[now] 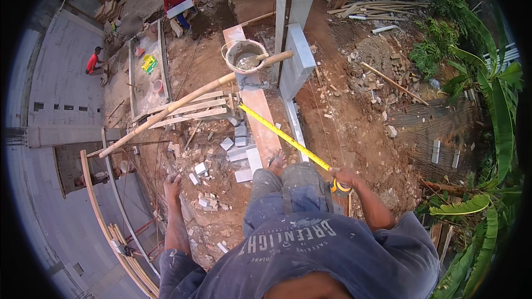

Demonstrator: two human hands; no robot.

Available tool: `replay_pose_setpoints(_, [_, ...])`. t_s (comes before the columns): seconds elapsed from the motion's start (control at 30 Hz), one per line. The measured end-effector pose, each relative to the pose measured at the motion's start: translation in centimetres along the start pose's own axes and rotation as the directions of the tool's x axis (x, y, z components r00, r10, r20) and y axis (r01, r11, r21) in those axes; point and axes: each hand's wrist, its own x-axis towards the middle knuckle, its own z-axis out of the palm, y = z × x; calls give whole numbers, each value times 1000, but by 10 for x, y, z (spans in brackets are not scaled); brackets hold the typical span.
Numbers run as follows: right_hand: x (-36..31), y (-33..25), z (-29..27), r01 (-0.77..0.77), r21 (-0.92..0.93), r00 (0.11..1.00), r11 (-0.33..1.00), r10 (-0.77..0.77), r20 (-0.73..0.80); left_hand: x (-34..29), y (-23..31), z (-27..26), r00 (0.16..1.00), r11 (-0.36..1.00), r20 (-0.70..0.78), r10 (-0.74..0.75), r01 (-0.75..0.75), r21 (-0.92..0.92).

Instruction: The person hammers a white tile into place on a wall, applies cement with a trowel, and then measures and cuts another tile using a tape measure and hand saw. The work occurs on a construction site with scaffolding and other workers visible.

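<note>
My right hand (344, 176) is closed round a yellow tape measure (341, 188) near my right hip. Its long yellow blade (285, 137) is pulled out, slanting up and to the left, with the free end over the plank (257, 108) I stand on. Out to the left, my left hand (173, 184) hangs in the air with its fingers loosely bent and somewhat apart; I see nothing in it. Ahead on the plank stands a bucket (245, 57) with grey mortar inside.
A bamboo pole (194, 101) crosses in front of me beside wooden slats (188, 109). Pale blocks (239, 152) lie below left. A block column (297, 63) rises ahead right. One person in red (176, 1) carries a block; another (94, 62) crouches far left.
</note>
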Motion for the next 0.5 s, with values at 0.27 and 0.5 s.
replay_pose_setpoints(0.27, [60, 43, 38, -203, 109, 967, 973, 217, -131, -46, 78, 137, 939, 957, 203, -278, 253, 140])
replay_pose_setpoints(0.5, [84, -30, 15, -169, 559, 945, 812, 295, -141, -31, 156, 265, 801, 909, 599, -9, -244, 339])
